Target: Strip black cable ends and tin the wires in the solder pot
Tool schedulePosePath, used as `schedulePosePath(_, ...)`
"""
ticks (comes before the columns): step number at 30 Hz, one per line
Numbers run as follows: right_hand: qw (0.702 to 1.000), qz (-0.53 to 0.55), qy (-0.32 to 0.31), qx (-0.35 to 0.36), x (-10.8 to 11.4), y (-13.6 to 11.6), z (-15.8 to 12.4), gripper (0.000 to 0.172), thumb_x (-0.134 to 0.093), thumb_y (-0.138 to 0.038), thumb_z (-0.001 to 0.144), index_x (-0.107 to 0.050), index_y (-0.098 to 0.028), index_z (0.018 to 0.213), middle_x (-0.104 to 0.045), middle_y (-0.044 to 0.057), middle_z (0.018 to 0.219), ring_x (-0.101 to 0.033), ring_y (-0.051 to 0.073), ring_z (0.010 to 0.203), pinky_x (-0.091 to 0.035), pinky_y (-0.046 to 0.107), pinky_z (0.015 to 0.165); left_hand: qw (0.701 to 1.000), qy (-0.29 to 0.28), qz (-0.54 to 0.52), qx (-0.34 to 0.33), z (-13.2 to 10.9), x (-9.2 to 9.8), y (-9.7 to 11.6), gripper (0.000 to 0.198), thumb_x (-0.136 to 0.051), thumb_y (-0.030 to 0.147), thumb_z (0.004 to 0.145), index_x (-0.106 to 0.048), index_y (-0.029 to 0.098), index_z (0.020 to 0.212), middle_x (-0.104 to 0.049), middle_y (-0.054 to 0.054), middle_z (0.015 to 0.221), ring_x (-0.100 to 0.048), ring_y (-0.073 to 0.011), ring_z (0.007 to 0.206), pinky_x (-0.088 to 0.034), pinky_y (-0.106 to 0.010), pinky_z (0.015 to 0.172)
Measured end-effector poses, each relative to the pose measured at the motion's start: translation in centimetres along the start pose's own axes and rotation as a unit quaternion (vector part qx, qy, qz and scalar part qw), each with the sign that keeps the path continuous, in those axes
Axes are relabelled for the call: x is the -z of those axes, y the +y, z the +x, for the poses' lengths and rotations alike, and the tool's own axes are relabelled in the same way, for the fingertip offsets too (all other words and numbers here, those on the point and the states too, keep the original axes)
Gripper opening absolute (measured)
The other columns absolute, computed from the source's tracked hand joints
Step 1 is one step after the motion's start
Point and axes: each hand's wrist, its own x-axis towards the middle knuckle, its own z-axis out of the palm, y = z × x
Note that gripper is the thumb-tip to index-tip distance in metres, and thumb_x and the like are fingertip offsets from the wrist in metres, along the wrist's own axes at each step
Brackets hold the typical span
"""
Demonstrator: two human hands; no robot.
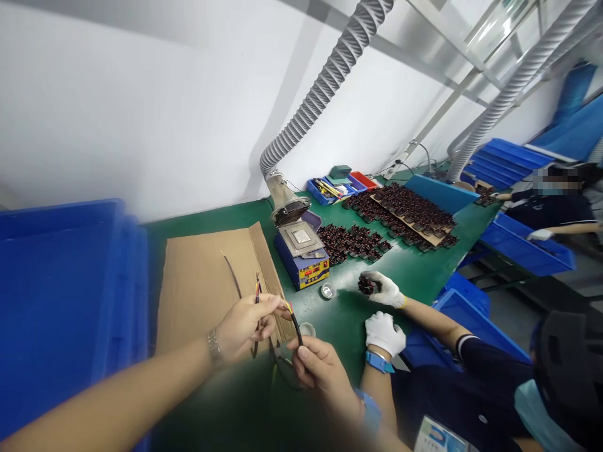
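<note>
My left hand (245,326), bare with a metal wristwatch, pinches a thin black cable (296,329) near its stripped end, where red and yellow cores (257,294) show. My right hand (320,370), also bare, holds the same cable a little lower, close to my left fingertips. Another length of the black wire (232,276) lies over a flat brown cardboard sheet (207,295) beneath my hands. A small metal dish (307,329) sits just beyond my fingers on the green bench mat (301,220).
A co-worker's white-gloved hands (381,295) hold a dark coil part at the right. Beyond stand a blue soldering station (301,257), piles of dark wound components (409,207), a ribbed fume hose (325,81) and blue plastic crates (61,301). Another masked person (551,210) works far right.
</note>
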Motion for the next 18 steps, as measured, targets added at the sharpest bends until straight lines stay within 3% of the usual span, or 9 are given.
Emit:
schedulePosePath(11, 0.998, -0.049, 0.016, -0.021, 0.13, -0.59, -0.44, 0.025, -0.056, -0.035, 0.076, -0.06, -0.012, 0.083, -0.037, -0.006, 0.047, -0.024, 0.002, 0.039, -0.017, 0.018, 0.038, 1.0, 0.0, 0.025, 0.015, 0.05, -0.17, 0.19, 0.02, -0.052, 0.03, 0.074, -0.053, 0.011, 0.069, -0.057, -0.003, 0.067, -0.03, -0.0012, 0.037, -0.01, -0.018, 0.035)
schedulePosePath(18, 1.0, -0.021, 0.018, -0.014, 0.1, -0.88, -0.61, 0.023, -0.057, -0.034, 0.076, -0.06, -0.013, 0.083, -0.037, -0.006, 0.047, -0.023, 0.002, 0.038, -0.016, 0.018, 0.038, 1.0, 0.003, 0.017, 0.011, 0.05, -0.22, 0.4, 0.022, -0.048, 0.031, 0.076, -0.054, 0.011, 0.07, -0.057, -0.004, 0.068, -0.03, -0.0015, 0.037, -0.009, -0.018, 0.035)
